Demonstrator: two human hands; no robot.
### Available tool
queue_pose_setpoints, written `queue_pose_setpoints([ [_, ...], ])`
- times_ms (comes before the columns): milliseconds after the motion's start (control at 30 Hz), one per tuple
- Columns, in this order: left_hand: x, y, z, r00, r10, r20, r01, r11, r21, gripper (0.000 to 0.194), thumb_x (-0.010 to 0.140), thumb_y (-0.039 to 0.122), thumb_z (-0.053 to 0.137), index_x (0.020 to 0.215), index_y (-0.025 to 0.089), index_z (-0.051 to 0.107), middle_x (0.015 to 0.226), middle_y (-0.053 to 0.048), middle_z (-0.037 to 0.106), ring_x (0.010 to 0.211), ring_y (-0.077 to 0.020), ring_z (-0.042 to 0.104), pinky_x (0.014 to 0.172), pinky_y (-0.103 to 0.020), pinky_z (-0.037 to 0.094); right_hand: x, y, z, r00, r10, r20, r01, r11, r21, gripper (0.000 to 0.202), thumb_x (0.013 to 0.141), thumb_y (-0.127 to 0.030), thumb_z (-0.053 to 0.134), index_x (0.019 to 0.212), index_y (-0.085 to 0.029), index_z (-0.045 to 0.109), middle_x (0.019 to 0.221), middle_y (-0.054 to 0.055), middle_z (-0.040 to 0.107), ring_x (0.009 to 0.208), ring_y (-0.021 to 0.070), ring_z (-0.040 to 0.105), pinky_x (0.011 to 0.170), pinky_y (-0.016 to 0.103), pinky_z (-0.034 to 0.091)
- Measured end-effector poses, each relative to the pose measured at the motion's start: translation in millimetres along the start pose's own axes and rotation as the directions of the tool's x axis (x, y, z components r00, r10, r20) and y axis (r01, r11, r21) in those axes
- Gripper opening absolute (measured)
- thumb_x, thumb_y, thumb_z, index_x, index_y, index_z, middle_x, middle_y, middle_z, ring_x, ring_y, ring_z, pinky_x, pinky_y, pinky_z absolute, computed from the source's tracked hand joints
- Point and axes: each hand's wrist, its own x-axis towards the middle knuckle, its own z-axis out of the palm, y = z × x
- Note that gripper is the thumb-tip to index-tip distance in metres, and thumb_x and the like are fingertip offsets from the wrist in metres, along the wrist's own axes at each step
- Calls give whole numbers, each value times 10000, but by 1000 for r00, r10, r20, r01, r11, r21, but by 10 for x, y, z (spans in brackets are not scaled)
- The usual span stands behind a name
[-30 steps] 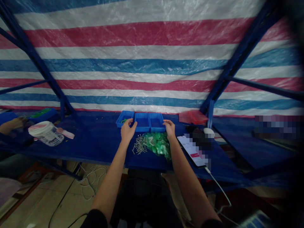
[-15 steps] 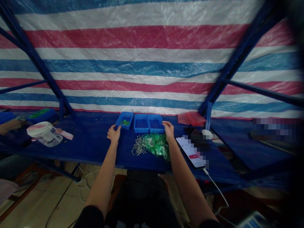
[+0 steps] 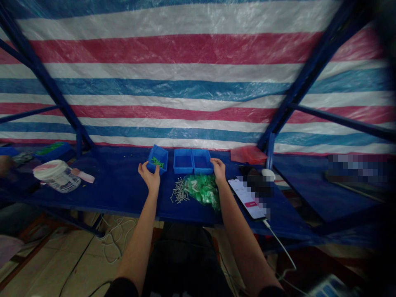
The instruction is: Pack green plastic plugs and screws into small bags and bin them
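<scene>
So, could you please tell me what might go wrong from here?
The small green pieces could spill if the left hand tips the angled blue rectangular tray.
The loose, uncontained heap of thin silver metal fasteners might scatter if the shiny green plastic bundle beside it is dragged.

A plastic sheet (image 3: 173, 84) striped in red, white and blue formed the back wall, its stripes running crosswise, its surface creased and glossy; dark blue metal posts (image 3: 48, 82) slanted up at either side, with thinner crossbars (image 3: 340, 118) reaching outward from them; a blue tabletop (image 3: 114, 185) met the foot of the sheet; another blue surface (image 3: 303, 177) lay to the right; below showed a pale tiled floor (image 3: 95, 268); the light was dim, leaving the far right nearly black.
</scene>
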Motion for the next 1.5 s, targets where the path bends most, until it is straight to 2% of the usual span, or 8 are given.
queue_pose_setpoints([
  [100,-162,66,-132,1000,15,-16,-15,999,-34,401,734,243,617,1109,224,473,1354,-125,299,1226,-236,387,932,-351,395,16,30,2,1000,3,0,-3,1000,25,251,579,-403,628,710,-189,640,711,-2,633,760,173,559,798,323,411],
  [267,-435,140,-338,999,14,-29,-16,996,-91,380,745,280,613,1097,229,480,1295,-113,357,1145,-224,450,831,-326,456,13,35,7,1000,2,-4,-1,1000,27,266,579,-408,628,725,-186,641,725,-1,637,765,171,562,804,323,410],
  [567,-692,230,-556,990,144,10,-144,989,-26,329,745,230,603,1066,240,532,1239,-98,404,1169,-237,433,931,-376,405,3,8,-4,1000,-4,3,4,1000,3,243,591,-413,616,693,-194,635,744,9,646,796,188,565,816,332,411],
  [933,-751,239,-624,972,223,77,-224,975,9,342,731,197,597,1065,220,525,1262,-111,381,1207,-247,405,1000,-398,359,1,-4,-7,1000,-4,4,4,1000,20,233,586,-399,622,688,-190,634,741,9,644,803,185,564,825,329,407],
  [1100,-809,149,-604,985,154,80,-152,988,-32,662,703,225,629,1300,221,344,1368,-145,328,1276,-280,337,1031,-438,326,16,2,-8,1000,-2,1,2,1000,11,239,585,-408,626,687,-192,633,727,7,644,778,182,563,808,332,414],
  [1233,-827,25,-575,988,64,139,-62,998,-22,849,686,277,657,1393,214,192,1361,-159,367,1232,-285,408,1009,-425,364,17,-3,-7,1000,-10,2,10,1000,-4,245,596,-418,615,688,-192,634,724,8,641,781,182,564,799,327,416],
  [1367,-826,6,-577,985,48,166,-51,999,14,771,697,296,650,1363,221,268,1277,-138,467,1155,-272,482,968,-415,402,14,-7,-9,1000,-5,3,5,1000,3,229,594,-396,616,693,-191,638,726,11,640,780,183,563,798,325,413],
  [1500,-840,58,-585,976,131,177,-140,989,43,685,709,266,631,1324,219,336,1228,-123,504,1146,-279,474,968,-440,387,16,-3,-3,1000,2,-4,-2,1000,24,215,590,-384,618,678,-188,630,721,8,634,782,179,563,802,324,412],
])
